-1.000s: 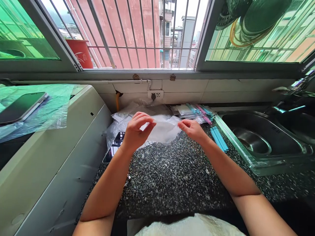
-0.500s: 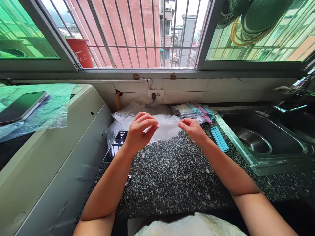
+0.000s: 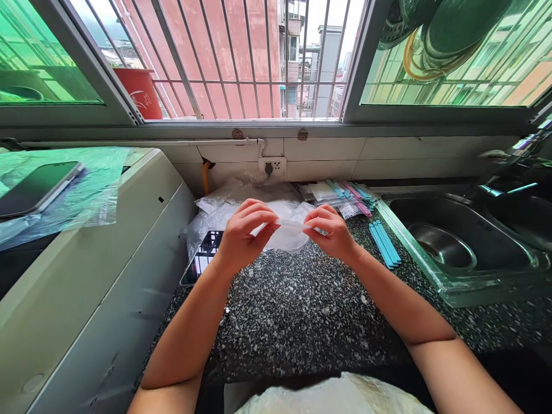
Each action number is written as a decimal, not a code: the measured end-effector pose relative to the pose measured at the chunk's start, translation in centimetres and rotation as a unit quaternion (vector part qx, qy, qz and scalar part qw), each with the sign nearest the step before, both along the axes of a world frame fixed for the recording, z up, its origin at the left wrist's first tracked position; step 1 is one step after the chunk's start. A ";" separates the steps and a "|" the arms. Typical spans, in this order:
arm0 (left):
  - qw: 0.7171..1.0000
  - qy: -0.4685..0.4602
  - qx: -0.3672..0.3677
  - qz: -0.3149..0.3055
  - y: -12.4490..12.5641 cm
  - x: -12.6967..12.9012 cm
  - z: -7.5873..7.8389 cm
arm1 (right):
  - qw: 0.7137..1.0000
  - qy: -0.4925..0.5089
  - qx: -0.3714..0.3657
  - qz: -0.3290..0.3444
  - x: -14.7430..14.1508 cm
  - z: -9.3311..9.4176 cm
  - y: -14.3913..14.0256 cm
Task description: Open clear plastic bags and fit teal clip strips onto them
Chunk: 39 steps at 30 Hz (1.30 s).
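Note:
Between my hands, above the speckled counter, a thin translucent plastic bag (image 3: 291, 237) is held up by its top edge. My left hand (image 3: 246, 234) pinches one end of that edge between thumb and fingers. The other end is pinched by my right hand (image 3: 328, 230), its fingers curled closer together. Most of the bag hangs below the pinched edge and blends with the clear plastic bags (image 3: 233, 201) heaped behind it. Right of my right hand lie several blue strips (image 3: 384, 244) side by side on the counter.
A dark phone or tablet (image 3: 202, 259) lies left of my hands. Packets with blue and pink strips (image 3: 345, 192) lie by the wall. On the right is a sink (image 3: 483, 230); a pale appliance (image 3: 129, 247) bearing another phone (image 3: 41, 187) stands left. A wall socket (image 3: 272, 165) is behind.
My right hand has shifted slightly left and regripped, with its fingers now over the bag's edge. The gap between my hands has narrowed. My left hand has hardly moved.

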<state>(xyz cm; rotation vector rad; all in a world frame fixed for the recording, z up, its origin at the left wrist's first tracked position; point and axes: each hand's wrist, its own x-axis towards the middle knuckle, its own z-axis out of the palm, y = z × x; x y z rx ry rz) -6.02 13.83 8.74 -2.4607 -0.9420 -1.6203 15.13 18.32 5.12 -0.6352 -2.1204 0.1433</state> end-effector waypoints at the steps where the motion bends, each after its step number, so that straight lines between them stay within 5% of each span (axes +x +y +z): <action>1: 1.000 -0.009 -0.001 0.004 0.0 -0.1 0.0 | 1.000 -0.001 0.001 0.008 0.1 0.0 0.1; 23: 0.995 -0.070 -0.025 0.062 0.7 -0.7 -0.3 | 0.994 -0.093 -0.021 0.057 2.1 1.0 1.5; 28: 0.994 -0.084 -0.025 0.071 1.0 0.4 -1.1 | 0.984 -0.158 -0.054 0.061 4.0 1.5 2.5; 31: 0.996 -0.062 -0.027 0.049 1.1 1.7 -1.9 | 0.993 -0.111 -0.041 0.019 4.6 1.9 2.3; 39: 0.997 -0.021 -0.070 0.017 0.7 3.4 -2.9 | 0.988 -0.137 -0.011 0.069 2.3 2.0 -0.1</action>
